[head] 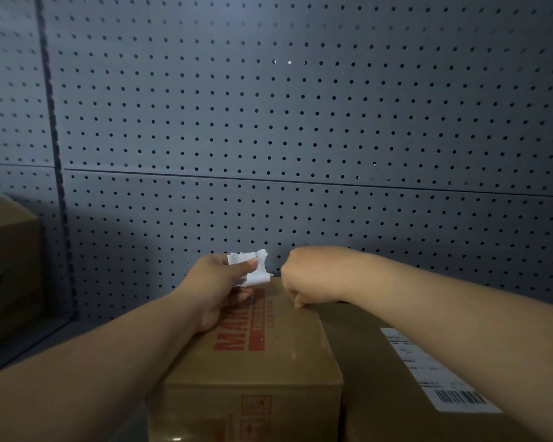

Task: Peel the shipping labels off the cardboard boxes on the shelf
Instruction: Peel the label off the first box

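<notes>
Two bare hands work at the far end of a cardboard box [284, 346] with red print [246, 327] on its top face. This box stands on the shelf [29, 346], in front of a grey perforated back panel [300, 106].

Left hand [219, 282]: fingers [246, 265] curled tight around a crumpled white peeled label [253, 266], thumb pressed across it. The wad is held just above the box's far edge. The heel of the hand rests on the box top, over part of the red print.

Right hand [304, 275]: fingers [299, 304] curled under into a fist, one tip touching the far right top edge of the same box. Whether they pinch anything cannot be told; the palm side is hidden. The two hands are just beside each other, not touching.

A second cardboard box [380, 378] stands against the right side of the first. A white shipping label [428, 368] with a barcode lies flat on its top, fully stuck down; the right forearm passes above it.

A third box [7, 250] stands well apart at the far left, partly out of frame.
</notes>
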Demonstrator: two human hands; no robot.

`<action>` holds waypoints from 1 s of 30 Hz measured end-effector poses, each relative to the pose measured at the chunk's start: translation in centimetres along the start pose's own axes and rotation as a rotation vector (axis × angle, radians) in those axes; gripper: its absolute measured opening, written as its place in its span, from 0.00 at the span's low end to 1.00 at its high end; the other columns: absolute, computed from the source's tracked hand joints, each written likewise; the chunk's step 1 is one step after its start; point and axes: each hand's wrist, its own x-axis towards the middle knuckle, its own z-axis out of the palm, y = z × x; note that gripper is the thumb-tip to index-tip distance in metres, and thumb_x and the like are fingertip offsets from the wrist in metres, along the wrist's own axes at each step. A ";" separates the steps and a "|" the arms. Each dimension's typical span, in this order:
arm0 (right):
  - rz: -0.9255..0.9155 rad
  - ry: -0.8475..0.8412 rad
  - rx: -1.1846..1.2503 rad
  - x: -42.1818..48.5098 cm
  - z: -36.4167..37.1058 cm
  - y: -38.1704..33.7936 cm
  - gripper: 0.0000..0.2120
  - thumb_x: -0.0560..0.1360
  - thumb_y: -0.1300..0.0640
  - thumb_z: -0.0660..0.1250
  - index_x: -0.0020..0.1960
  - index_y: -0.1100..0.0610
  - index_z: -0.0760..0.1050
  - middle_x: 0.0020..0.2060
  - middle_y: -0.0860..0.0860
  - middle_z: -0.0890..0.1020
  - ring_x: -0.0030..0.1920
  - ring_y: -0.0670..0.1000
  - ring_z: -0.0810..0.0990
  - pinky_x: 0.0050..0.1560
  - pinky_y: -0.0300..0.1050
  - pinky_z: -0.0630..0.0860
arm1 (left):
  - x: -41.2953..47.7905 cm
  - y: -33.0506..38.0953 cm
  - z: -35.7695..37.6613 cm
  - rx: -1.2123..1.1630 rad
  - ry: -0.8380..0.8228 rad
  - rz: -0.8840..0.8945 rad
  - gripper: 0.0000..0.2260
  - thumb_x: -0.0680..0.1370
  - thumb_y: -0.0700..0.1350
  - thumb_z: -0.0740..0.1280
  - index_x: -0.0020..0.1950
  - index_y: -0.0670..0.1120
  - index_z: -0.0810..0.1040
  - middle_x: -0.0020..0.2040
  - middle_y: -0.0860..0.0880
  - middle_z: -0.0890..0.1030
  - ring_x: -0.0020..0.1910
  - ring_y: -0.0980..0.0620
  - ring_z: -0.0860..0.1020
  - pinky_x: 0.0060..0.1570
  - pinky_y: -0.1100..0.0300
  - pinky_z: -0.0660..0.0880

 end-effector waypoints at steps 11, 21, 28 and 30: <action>0.034 0.026 0.121 -0.5 0.0 0.4 0.09 0.76 0.56 0.65 0.49 0.61 0.80 0.46 0.54 0.81 0.44 0.52 0.77 0.31 0.38 0.63 | 0.0 0.0 -0.1 0.007 0.000 -0.007 0.10 0.78 0.42 0.68 0.54 0.37 0.78 0.41 0.44 0.77 0.26 0.55 0.72 0.25 0.66 0.72; -0.005 0.199 0.277 -1.7 -0.1 -1.2 0.08 0.77 0.54 0.64 0.43 0.55 0.79 0.35 0.45 0.78 0.36 0.46 0.75 0.38 0.40 0.71 | 0.1 0.0 -0.2 -0.011 0.004 -0.015 0.10 0.78 0.42 0.68 0.56 0.38 0.77 0.44 0.43 0.79 0.31 0.53 0.74 0.25 0.66 0.72; -0.172 0.195 0.347 -3.5 -1.6 -4.1 0.10 0.75 0.48 0.66 0.48 0.52 0.82 0.42 0.45 0.84 0.40 0.44 0.78 0.44 0.40 0.74 | 0.4 -0.2 -0.4 -0.029 -0.028 0.000 0.12 0.77 0.42 0.68 0.57 0.37 0.79 0.51 0.38 0.82 0.42 0.46 0.78 0.51 0.50 0.76; -0.147 0.204 0.289 -3.1 -1.8 -4.4 0.10 0.76 0.50 0.65 0.46 0.55 0.81 0.39 0.47 0.82 0.37 0.45 0.75 0.37 0.37 0.68 | 0.5 -0.3 -0.4 -0.022 -0.028 0.002 0.12 0.77 0.43 0.68 0.57 0.37 0.79 0.54 0.37 0.82 0.46 0.44 0.78 0.55 0.47 0.75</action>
